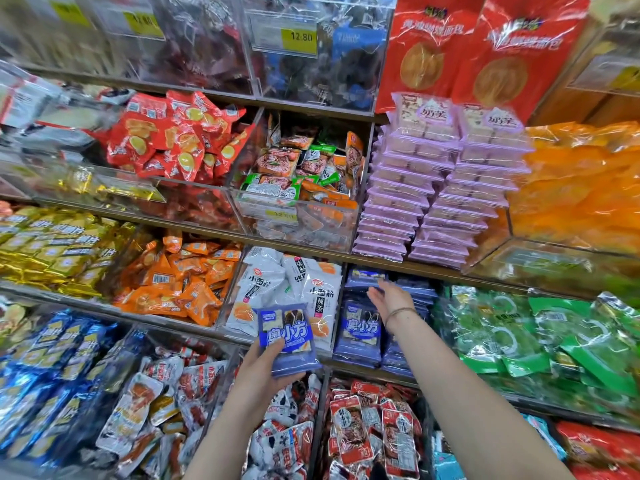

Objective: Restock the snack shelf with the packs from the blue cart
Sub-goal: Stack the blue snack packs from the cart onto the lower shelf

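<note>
Finding 1, snack shelf (426,270): it is packed tight on every tier. The blue cart is not in view, so I cannot judge how much stock is left.

Finding 2, shelved blue packs (360,330): they stand on edge in the compartment just right of the white packs (311,289), with more blue packs lying flat above and behind them. The front row has little visibly retaining it. If I press too hard into the back, I judge it could tip forward and drop into the red packs (374,427) below.

Finding 3, blue packs in hand (289,336): they are a small stack of the same product, held in front of the white packs and left of their proper compartment. The film looks slick. The stack is gripped at its lower end only, so the upper packs may fan out and slide loose.

Finding 4, right hand (389,299): it is held out at the blue compartment with its fingers (375,292) straight and apart, holding nothing. I cannot tell whether they touch the packs.

Finding 5, left hand (273,372): it is clamped on the stack, thumb on the front face and the rest curled beneath. A one-handed transfer risks the packs going into the wrong bin.
</note>
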